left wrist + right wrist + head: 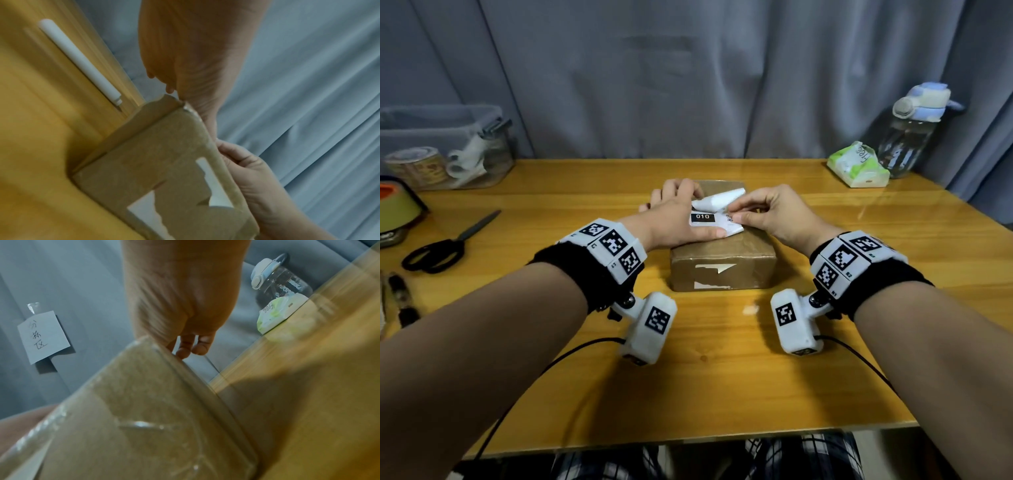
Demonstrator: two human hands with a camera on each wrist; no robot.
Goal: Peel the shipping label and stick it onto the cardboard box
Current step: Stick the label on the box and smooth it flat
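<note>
**Head view: label half-lifted on top of the box**

Head camera shows the shipping label (714, 219) lying on the top of the cardboard box (722, 263), its long axis running left to right and its far part curled up. The left hand (678, 219) lies across the label's left end, thumb stretched flat along its near edge. The right hand (767, 214) pinches the right end between thumb and fingertips. That hand is nearer the loose end, so I'd guess the peel runs from there.
</note>
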